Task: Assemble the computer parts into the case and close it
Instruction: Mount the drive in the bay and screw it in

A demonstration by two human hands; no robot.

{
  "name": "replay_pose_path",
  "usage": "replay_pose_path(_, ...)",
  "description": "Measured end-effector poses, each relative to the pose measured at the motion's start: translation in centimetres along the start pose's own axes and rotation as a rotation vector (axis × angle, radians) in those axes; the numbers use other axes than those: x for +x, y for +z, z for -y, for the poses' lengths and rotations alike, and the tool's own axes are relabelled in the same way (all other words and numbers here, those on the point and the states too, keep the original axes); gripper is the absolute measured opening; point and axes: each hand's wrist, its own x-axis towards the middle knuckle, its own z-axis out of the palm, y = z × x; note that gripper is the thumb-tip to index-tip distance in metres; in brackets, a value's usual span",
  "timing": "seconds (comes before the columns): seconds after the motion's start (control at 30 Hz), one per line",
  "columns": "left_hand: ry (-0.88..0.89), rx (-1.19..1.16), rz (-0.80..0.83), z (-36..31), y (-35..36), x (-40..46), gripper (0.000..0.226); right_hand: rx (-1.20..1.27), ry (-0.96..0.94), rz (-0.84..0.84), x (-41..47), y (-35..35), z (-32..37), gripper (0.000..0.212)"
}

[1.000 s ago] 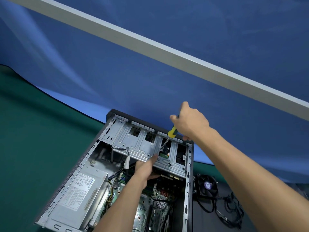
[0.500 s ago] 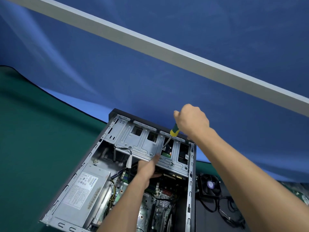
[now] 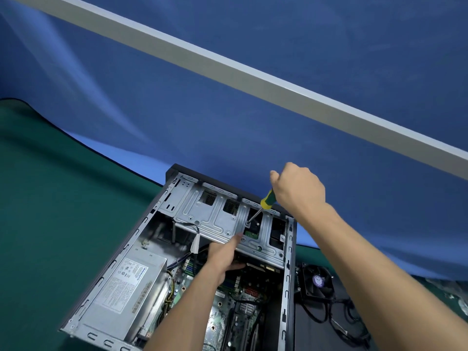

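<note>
Head view: open case holds power supply, motherboard.

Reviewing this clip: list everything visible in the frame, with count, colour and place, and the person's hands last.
Computer case: one, dark grey, open, centre.
Drive cage: one, silver, far end of case.
Power supply: one, silver, case's left side.
Motherboard: one, green, case floor.
Fan: one, black, right of case, with black cables.
Screwdriver: one, yellow-green handle, tip at cage.
Mat: one, green, left.
Backdrop: blue.
Right hand: grips screwdriver.
Left hand: at the cage's near edge.
</note>
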Motion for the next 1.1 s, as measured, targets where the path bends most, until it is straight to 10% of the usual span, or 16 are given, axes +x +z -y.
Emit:
replay_pose_path(0.4, 0.019, -0.079, -0.048, -0.1, 0.6, -0.7, 0.069, 0.308, 0.193, 0.336, 1.2, -2.0, -0.8, 0.021)
replay_pose_path(0.53, 0.02, -0.099, -0.044, 0.0, 0.7, -0.7, 0.056, 0.1, 0.142, 0.135, 1.1, -1.1, -1.3, 0.033)
replay_pose_path(0.97, 0.013, -0.131, -0.032, 0.2, 0.6, -0.5, 0.062, 0.172, 0.076, 0.277, 0.6, -1.6, -0.3, 0.01)
replay_pose_path(1.1, 0.009, -0.133, -0.039, 0.2, 0.6, -0.4, 0.061, 0.01, 0.023, 0.145, 0.9, -1.1, -0.8, 0.038)
